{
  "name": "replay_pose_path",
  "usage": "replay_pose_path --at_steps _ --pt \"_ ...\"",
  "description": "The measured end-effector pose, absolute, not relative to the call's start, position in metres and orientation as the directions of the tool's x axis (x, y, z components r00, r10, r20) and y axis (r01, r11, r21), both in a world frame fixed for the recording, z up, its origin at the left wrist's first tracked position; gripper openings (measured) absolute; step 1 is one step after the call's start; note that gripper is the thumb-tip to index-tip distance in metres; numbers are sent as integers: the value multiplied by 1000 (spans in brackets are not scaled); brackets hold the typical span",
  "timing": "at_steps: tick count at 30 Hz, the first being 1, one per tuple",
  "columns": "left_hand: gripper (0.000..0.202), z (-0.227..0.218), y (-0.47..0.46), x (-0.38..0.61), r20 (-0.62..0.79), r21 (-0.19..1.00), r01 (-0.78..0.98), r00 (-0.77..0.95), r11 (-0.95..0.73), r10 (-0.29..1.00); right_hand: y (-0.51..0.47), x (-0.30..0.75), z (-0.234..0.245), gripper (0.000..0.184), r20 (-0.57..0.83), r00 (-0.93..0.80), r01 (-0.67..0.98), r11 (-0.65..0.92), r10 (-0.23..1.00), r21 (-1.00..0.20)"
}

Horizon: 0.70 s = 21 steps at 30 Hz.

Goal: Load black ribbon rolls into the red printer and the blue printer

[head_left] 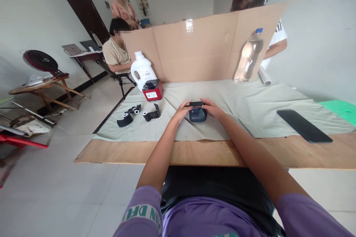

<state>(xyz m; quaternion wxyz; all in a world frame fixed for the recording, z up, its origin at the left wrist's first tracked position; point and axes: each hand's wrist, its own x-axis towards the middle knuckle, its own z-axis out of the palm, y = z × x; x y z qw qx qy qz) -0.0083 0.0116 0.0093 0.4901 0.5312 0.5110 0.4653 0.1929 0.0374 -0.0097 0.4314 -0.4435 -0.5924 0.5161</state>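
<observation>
A small black printer [197, 114] with rounded corners rests on the cloth in front of me, its upper part looking like a raised lid. My left hand [184, 109] grips it from the left, fingers at the upper edge. From the right, my right hand [210, 107] holds the same edge. What lies between the fingertips is too small to make out. To the left are loose dark paper rolls with white cores: one partly unrolled roll [152, 114] and others further left [128, 115].
A red-and-black box [152, 91] and a white jug [144, 69] stand back left. A cardboard screen [194, 50] closes off the back, with a clear bottle [249, 57] and a white tube [265, 75] at right. A black phone-like slab [303, 125] lies right. People are beyond.
</observation>
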Motion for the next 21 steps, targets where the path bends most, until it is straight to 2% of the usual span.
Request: replay_pose_path --at_steps 8,21 --pt "51 5 10 -11 19 996 89 57 -24 998 40 192 -14 57 114 -210 111 139 971 -984" --pt "54 5 7 -11 13 994 110 47 -18 999 30 196 -7 59 10 -184 52 20 983 -998"
